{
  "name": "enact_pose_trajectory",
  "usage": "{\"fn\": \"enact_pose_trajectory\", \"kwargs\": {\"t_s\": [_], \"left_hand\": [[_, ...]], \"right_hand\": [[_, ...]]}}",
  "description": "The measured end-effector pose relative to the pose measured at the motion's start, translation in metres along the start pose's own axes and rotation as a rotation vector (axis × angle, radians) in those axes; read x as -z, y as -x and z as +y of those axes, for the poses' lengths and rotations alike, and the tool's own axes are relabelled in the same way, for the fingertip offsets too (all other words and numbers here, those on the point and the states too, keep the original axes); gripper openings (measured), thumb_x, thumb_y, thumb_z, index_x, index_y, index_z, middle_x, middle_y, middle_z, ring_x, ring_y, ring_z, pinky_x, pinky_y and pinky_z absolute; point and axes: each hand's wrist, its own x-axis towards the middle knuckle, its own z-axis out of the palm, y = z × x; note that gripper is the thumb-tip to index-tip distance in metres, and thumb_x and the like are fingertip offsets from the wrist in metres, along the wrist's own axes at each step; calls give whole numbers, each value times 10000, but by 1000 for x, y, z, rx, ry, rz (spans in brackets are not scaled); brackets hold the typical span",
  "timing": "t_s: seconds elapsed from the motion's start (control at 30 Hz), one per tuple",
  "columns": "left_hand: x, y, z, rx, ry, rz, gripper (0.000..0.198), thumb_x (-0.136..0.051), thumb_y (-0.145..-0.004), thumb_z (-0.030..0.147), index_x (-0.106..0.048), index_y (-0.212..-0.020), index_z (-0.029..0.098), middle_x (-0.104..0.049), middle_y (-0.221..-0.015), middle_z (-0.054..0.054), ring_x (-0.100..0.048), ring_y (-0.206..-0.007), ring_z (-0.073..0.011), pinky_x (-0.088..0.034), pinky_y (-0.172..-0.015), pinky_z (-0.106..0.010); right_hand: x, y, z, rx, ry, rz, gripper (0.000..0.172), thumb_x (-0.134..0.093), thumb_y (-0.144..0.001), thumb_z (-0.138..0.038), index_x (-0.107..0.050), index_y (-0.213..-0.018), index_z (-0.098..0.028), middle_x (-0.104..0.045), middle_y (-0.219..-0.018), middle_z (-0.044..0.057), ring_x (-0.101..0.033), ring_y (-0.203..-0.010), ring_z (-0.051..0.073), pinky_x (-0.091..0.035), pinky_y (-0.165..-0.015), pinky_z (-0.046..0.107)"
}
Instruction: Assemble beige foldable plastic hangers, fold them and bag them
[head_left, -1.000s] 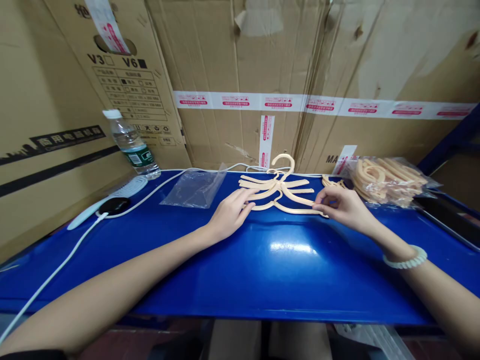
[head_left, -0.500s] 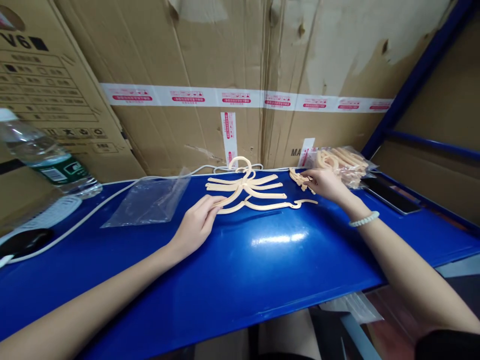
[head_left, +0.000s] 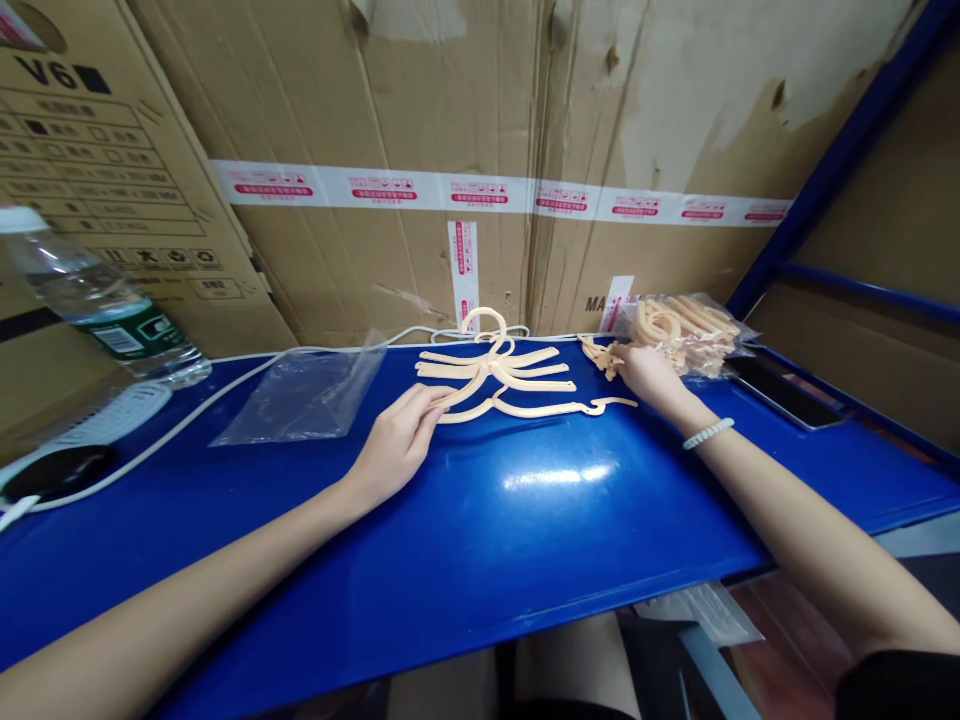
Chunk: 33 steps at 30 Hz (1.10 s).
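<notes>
Cream hangers (head_left: 536,384) lie between the left hand (head_left: 394,440), pinching one, and the right hand (head_left: 651,378), at small pieces (head_left: 598,355), its hold unclear.

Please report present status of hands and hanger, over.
Left hand holds beige hanger by left side. Right hand at small beige pieces, grip unclear. Bagged beige parts just beyond.

Brown cardboard (head_left: 360,110) walls in the far side of a glossy blue bench (head_left: 480,570), crossed by white tape (head_left: 517,193) with red print. A blue frame (head_left: 825,177) borders the right; a pale glare (head_left: 559,477) shines off the bench, above a reddish floor (head_left: 799,650)
</notes>
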Motion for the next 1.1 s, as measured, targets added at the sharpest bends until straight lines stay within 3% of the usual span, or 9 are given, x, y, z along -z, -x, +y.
{"fn": "enact_pose_trajectory", "kwargs": {"t_s": [0.27, 0.4, 0.47, 0.57, 0.63, 0.73, 0.83, 1.1], "left_hand": [[0, 0, -1, 14, 13, 7, 255, -406, -1020, 263, -608, -1146, 174, -668, -1069, -82, -645, -1018, -221, -496, -911, -341], [1, -1, 0, 31, 36, 9, 264, -408, -1019, 255, -611, -1169, 175, -666, -1077, -87, -644, -1007, -220, -496, -896, -348], [2, -2, 1, 35, 38, 21, 257, -412, -1016, 248, -614, -1160, 178, -669, -1068, -85, -643, -1002, -220, -499, -891, -349], [2, -3, 2, 38, 42, 38, 242, -421, -1010, 238, -619, -1135, 180, -677, -1072, -86, -644, -1008, -222, -505, -894, -351], [3, -4, 2, 43, 54, 43, 243, -423, -1010, 234, -621, -1136, 172, -679, -1092, -95, -644, -1028, -226, -504, -906, -356], [3, -5, 1, 63, 78, 52, 247, -428, -1013, 241, -624, -1144, 167, -678, -1107, -103, -643, -1047, -232, -504, -923, -370], [2, -5, 0, 80, 114, 63, 247, -436, -1015, 255, -624, -1147, 164, -673, -1110, -104, -646, -1058, -234, -506, -947, -387], [3, -4, -2, 105, 121, 56, 225, -441, -1008, 255, -617, -1125, 179, -669, -1103, -99, -646, -1051, -234, -517, -940, -389]], "right_hand": [[3, 1, -4, -23, -114, 83, 232, -499, -874, -102, -705, -981, -112, -734, -1001, 173, -691, -910, 274, -503, -773, 321], [12, 4, -11, -40, -184, 197, 235, -473, -923, -186, -674, -1024, -118, -728, -1001, 182, -692, -907, 287, -519, -806, 367], [19, 8, -17, -76, -363, 289, 227, -472, -943, -245, -637, -1058, -140, -733, -901, 143, -701, -791, 264, -539, -746, 372], [30, 16, -30, -150, -970, 349, 177, -596, -899, -350, -588, -996, -202, -724, -784, 62, -685, -608, 210, -543, -583, 327], [36, 21, -40, -182, -1345, 279, 237, -711, -820, -375, -578, -936, -218, -739, -827, 55, -716, -658, 205, -553, -570, 298], [37, 25, -51, -224, -1617, 115, 289, -786, -762, -409, -605, -866, -209, -755, -900, 76, -752, -833, 220, -592, -663, 281], [30, 25, -54, -254, -1674, 1, 288, -794, -772, -425, -631, -848, -200, -757, -934, 94, -748, -928, 231, -619, -746, 295], [20, 25, -54, -282, -1758, -161, 253, -789, -746, -193, -649, -955, -222, -756, -1003, 60, -732, -1011, 204, -617, -894, 314]]}}
